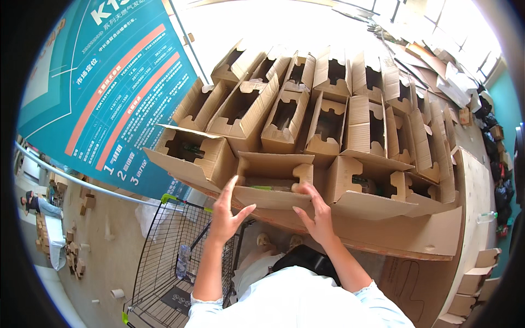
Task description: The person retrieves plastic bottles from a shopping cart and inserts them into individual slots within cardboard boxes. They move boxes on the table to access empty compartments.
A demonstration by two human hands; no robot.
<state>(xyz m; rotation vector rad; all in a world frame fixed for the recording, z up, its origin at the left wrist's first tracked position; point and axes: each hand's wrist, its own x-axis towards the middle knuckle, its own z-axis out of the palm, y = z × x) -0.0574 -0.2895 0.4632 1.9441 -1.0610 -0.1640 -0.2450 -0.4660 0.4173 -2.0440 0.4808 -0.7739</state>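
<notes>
An open brown cardboard box (276, 195) stands right in front of me in the nearest row, with something green low inside it. My left hand (225, 212) is at its left front corner, thumb spread away from the fingers and nothing held. At the right front corner is my right hand (317, 212), its fingers bent by the cut-out inner flap and its thumb apart. Whether those fingertips touch the flap I cannot tell. On the left stands another open box (191, 150), and on the right a third box (363, 188); both have dark or greenish contents.
Several more open boxes (284, 112) stand in rows behind. A flat cardboard sheet (404, 232) juts out along the near edge. A black wire shopping cart (164, 246) is at my left, below a large teal printed banner (109, 104). Far left, a person (41, 205) is by a table.
</notes>
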